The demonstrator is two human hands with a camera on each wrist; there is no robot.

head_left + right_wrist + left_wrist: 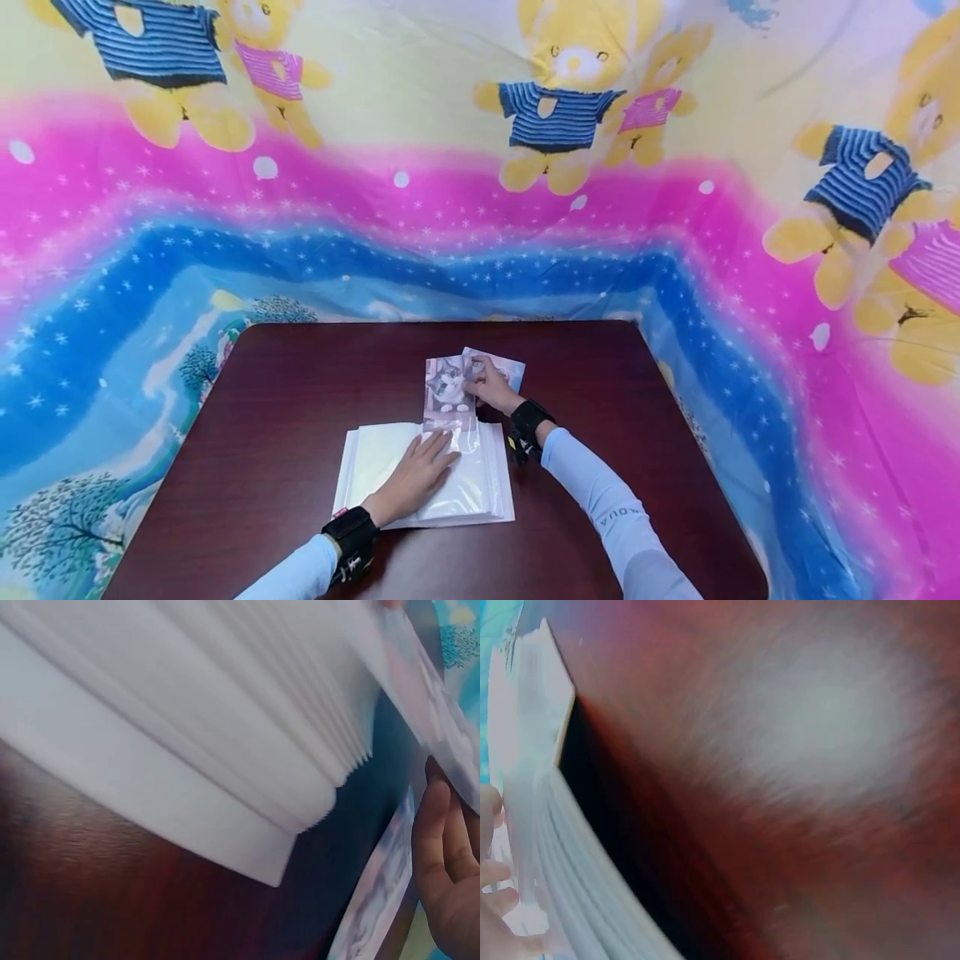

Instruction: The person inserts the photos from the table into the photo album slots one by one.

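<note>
On the dark red desk (285, 417) lies an open white album (375, 467) of clear plastic sleeves, near the front edge. The person's left hand (416, 479) rests flat on the album's open page, fingers straight and slightly spread, palm pressing the sleeve down. In the left wrist view the stacked white pages (532, 787) show edge-on against the desk, with fingertips just at the frame's edge.

The right hand (491, 385) is farther out, at the album's far edge. Its fingers pinch a cat photo (448, 387), which stands along the top of the right-hand page, its lower end meeting the clear sleeve. A second photo (504, 367) lies flat on the desk just behind, partly under the hand. The right wrist view shows the fanned page edges (225, 750) and a thumb (431, 825) against a print.

Behind the desk hangs a bright cloth (675, 250) printed with yellow bears.
</note>
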